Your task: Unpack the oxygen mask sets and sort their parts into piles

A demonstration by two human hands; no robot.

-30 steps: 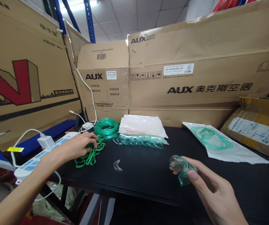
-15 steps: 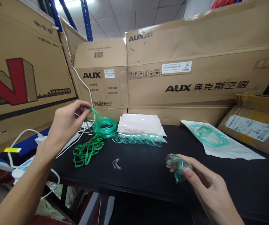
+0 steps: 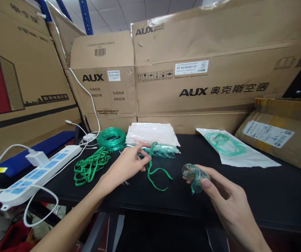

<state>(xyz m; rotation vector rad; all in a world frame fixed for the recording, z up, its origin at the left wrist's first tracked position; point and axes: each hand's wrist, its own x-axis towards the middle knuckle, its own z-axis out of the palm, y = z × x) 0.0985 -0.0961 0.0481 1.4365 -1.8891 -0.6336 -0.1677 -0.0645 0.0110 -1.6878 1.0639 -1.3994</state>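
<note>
My left hand (image 3: 133, 161) pinches a green elastic strap (image 3: 152, 173) near its upper part, and two loose ends dangle over the black table. In my right hand (image 3: 222, 189) is a clear green oxygen mask (image 3: 193, 177), held between thumb and fingers at the table's right front. Behind my left hand lies a row of similar masks (image 3: 166, 150), partly covered by white packets (image 3: 152, 133). A tangled pile of green straps (image 3: 91, 166) rests left of that hand. Small clear strips (image 3: 125, 182) are mostly hidden under my left wrist.
Coiled green tubing (image 3: 112, 138) sits behind the straps. A bagged mask with tubing (image 3: 234, 148) lies at the right, beside a taped carton (image 3: 273, 131). A white power strip (image 3: 38, 176) and cables run along the left edge. Large cardboard boxes (image 3: 205, 73) wall the back.
My left hand has moved right, from beside the coiled tubing to the middle of the table, carrying a green strap. My right hand still holds the mask. The view has shifted slightly.
</note>
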